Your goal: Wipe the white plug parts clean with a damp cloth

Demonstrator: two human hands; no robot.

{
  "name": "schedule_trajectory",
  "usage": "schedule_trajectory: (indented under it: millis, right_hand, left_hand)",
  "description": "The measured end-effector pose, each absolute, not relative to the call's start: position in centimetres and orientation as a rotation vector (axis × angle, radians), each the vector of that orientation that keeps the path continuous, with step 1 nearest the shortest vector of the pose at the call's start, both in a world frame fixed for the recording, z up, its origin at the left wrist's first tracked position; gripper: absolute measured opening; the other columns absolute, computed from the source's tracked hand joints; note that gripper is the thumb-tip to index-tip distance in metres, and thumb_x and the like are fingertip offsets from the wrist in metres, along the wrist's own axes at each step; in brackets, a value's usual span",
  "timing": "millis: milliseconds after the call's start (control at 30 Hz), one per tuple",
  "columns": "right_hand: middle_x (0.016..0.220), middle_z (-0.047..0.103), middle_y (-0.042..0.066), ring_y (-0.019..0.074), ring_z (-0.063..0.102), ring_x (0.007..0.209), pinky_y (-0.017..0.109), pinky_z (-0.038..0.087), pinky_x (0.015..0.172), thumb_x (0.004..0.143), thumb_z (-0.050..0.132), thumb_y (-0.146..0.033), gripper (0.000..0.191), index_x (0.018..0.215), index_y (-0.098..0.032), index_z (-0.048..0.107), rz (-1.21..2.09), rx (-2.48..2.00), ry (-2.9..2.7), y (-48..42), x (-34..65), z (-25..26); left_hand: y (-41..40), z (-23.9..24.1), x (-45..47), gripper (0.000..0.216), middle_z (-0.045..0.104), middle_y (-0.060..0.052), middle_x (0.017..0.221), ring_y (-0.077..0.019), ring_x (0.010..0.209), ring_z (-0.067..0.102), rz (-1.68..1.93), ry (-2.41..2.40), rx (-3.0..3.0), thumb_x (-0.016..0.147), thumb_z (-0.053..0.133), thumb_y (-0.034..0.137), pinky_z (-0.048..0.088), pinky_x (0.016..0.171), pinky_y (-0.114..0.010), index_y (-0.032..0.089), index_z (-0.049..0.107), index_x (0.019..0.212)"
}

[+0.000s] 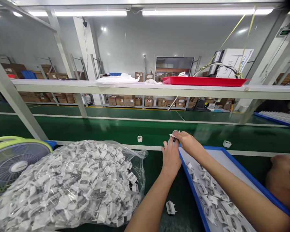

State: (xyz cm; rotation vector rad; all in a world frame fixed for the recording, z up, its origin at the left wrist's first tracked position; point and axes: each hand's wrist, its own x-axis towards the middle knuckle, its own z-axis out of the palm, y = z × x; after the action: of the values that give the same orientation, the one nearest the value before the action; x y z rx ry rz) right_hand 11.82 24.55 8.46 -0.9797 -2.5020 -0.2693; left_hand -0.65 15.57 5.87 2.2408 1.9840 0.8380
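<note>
In the head view, my right hand (188,142) pinches a small white part (173,136) above the green table (154,137), near the far corner of the blue-rimmed tray (217,153). My left hand (171,158) has its fingertips close beneath; whether they grip too, I cannot tell.

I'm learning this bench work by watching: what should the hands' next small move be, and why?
Probably a slight adjustment of the small white piece by the left hand, steadied by the right hand: both hands' fingertips meet at it, suggesting handwork rather than placing, and it isn't yet in the blue-rimmed tray.
</note>
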Motion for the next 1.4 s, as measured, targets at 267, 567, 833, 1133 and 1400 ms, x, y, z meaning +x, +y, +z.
schedule_trajectory:
  millis: [267, 567, 833, 1133, 1400]
  right_hand:
    - [0.124, 0.065, 0.008, 0.0204, 0.066, 0.104, 0.041, 0.058, 0.088, 0.099, 0.063, -0.033, 0.030, 0.126, -0.019, 0.062, -0.282, -0.991, -2.481, 24.9, 12.1, 8.3]
    - [0.126, 0.065, 0.009, 0.0215, 0.066, 0.108, 0.043, 0.058, 0.091, 0.099, 0.062, -0.034, 0.031, 0.127, -0.020, 0.062, -0.268, -1.006, -2.419, 24.8, 12.4, 8.1]
    - [0.127, 0.064, 0.009, 0.0220, 0.065, 0.110, 0.044, 0.057, 0.093, 0.099, 0.062, -0.033, 0.030, 0.127, -0.020, 0.062, -0.284, -1.008, -2.397, 25.3, 12.5, 7.9]
    - [0.128, 0.064, 0.009, 0.0222, 0.065, 0.111, 0.044, 0.057, 0.093, 0.099, 0.063, -0.032, 0.030, 0.126, -0.020, 0.062, -0.333, -1.022, -2.392, 24.7, 12.6, 8.0]
    - [0.124, 0.066, 0.008, 0.0222, 0.065, 0.111, 0.046, 0.054, 0.097, 0.098, 0.064, -0.032, 0.025, 0.119, -0.019, 0.066, -0.230, -1.008, -2.425, 23.1, 11.8, 7.8]
  left_hand:
    - [15.8, 5.5, -0.8, 0.089, 0.032, -0.006, 0.166, -0.0357, 0.118, 0.046, 0.838, 1.960, 2.234, 0.078, 0.052, -0.003, 0.050, 0.093, -0.051, 0.030, 0.026, 0.157]
    - [15.6, 5.9, -1.2, 0.091, 0.032, -0.005, 0.166, -0.0352, 0.119, 0.047, 0.824, 1.958, 2.243, 0.078, 0.053, -0.003, 0.050, 0.094, -0.050, 0.032, 0.026, 0.158]
    - [15.6, 6.1, -1.2, 0.089, 0.033, -0.006, 0.165, -0.0363, 0.119, 0.048, 0.846, 1.942, 2.247, 0.078, 0.051, -0.004, 0.051, 0.093, -0.053, 0.032, 0.029, 0.157]
    - [13.8, 5.6, -1.7, 0.092, 0.026, -0.011, 0.169, -0.0396, 0.126, 0.047, 0.921, 1.873, 2.181, 0.073, 0.048, -0.009, 0.050, 0.096, -0.055, 0.029, 0.034, 0.156]
    - [5.5, 2.8, -4.1, 0.051, 0.052, -0.014, 0.149, -0.0299, 0.136, 0.048, 1.044, 1.788, 1.958, 0.089, 0.041, 0.002, 0.050, 0.106, -0.041, 0.020, 0.062, 0.132]
